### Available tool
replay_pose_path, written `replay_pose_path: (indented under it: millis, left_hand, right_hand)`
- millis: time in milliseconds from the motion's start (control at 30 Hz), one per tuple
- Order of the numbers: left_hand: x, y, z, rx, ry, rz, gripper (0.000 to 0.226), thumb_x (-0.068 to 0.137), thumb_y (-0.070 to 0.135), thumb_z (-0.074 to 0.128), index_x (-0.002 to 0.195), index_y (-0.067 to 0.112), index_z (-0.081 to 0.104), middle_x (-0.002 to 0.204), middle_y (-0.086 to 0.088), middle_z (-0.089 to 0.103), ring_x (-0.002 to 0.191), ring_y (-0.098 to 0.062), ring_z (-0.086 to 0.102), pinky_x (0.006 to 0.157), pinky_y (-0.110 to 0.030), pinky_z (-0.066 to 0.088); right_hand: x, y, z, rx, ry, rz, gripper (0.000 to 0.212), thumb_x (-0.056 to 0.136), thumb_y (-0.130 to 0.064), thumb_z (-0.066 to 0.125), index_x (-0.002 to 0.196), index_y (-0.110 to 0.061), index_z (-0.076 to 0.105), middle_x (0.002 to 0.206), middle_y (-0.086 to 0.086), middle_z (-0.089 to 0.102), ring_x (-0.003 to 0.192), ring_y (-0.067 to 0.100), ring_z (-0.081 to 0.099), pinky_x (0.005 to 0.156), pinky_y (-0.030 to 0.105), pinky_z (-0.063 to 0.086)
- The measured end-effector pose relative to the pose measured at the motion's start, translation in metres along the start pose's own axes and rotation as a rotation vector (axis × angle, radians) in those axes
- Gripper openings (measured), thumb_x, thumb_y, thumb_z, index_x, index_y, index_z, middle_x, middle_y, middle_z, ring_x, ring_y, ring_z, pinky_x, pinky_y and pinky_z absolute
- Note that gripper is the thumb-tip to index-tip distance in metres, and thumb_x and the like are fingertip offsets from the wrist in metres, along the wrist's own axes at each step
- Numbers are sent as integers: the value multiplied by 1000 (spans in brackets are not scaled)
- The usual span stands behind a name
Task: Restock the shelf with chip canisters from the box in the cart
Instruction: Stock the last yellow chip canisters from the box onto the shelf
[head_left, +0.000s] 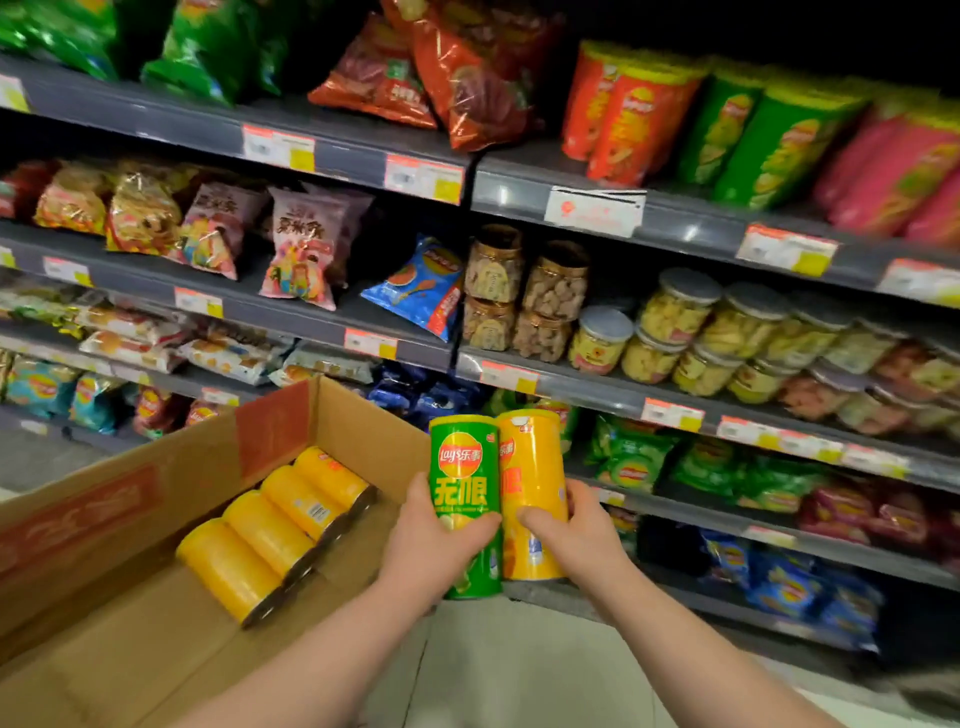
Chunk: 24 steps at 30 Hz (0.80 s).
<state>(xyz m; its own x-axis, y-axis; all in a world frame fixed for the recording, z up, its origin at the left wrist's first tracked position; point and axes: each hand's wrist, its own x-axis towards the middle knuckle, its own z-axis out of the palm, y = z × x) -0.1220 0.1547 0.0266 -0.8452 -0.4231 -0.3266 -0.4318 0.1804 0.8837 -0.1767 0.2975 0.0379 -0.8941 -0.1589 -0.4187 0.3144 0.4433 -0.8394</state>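
The left hand (434, 540) grips a green canister (464, 499); the right hand (566, 535) grips a yellow canister (532, 488). Both stand upright, side walls touching, held clear of the box (171, 483) at its 3 o'clock edge and in front of the lower shelves. Each hand wraps only the lower half of its canister, thumb across the front.

Four yellow canisters (275, 525) lie on their sides in a row inside the box, at 9 o'clock from the hands. Whether the box sits in a cart cannot be seen.

Matching stock, the red, green and pink canisters (727, 124), stands on the top shelf (597, 202) at 1 o'clock, well above the hands.

Hazards from this position:

- Slip. The walls look smooth and glossy. A low, one-handed grip leaves the top heavy; a fast lift to the top shelf could tilt a canister out of the fingers.
- Knock-on. The shelved canisters lean and stand close together. Pushing a new one in at an angle could topple neighbours off the edge.
- Collision. The two held canisters touch; raising them together may jam one against the other or against the shelf lip.
- Misplacement. Green stock is visible above, yellow is not; the yellow slot is unconfirmed.
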Motion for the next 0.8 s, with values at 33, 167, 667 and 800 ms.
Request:
replay_pose_path:
  millis: [33, 167, 667, 800]
  left_hand:
    - [-12, 8, 17, 11, -31, 24, 50, 72, 29, 78, 100, 35, 36, 87, 16, 54, 76, -2, 55, 65, -25, 41]
    - [-62, 37, 89, 78, -160, 113, 59, 73, 29, 77, 112, 32, 32, 88, 16, 51, 83, -10, 56, 77, -27, 42]
    - [-211, 108, 298, 133, -529, 326, 57, 73, 31, 77, 112, 32, 35, 90, 17, 56, 82, -2, 57, 74, -28, 46]
    - [-218, 125, 328, 167, -575, 358, 61, 74, 30, 77, 112, 34, 30, 91, 18, 54, 84, -4, 58, 78, -30, 48]
  right_hand:
    - [-11, 9, -20, 23, 26, 2, 48, 80, -18, 70, 122, -18, 47, 97, -6, 57, 87, 11, 60, 65, 22, 48]
    - [-60, 51, -102, 104, 157, 1, 37, 84, -18, 67, 111, -24, 42, 90, -14, 53, 79, 0, 55, 58, 16, 43]
    - [-197, 169, -313, 244, 576, 55, 37, 81, -22, 68, 112, -24, 47, 102, -3, 60, 90, 14, 62, 78, 32, 53]
    - [-200, 179, -342, 296, 610, 60, 39, 82, -23, 67, 114, -25, 45, 105, -2, 59, 95, 17, 62, 81, 36, 55]
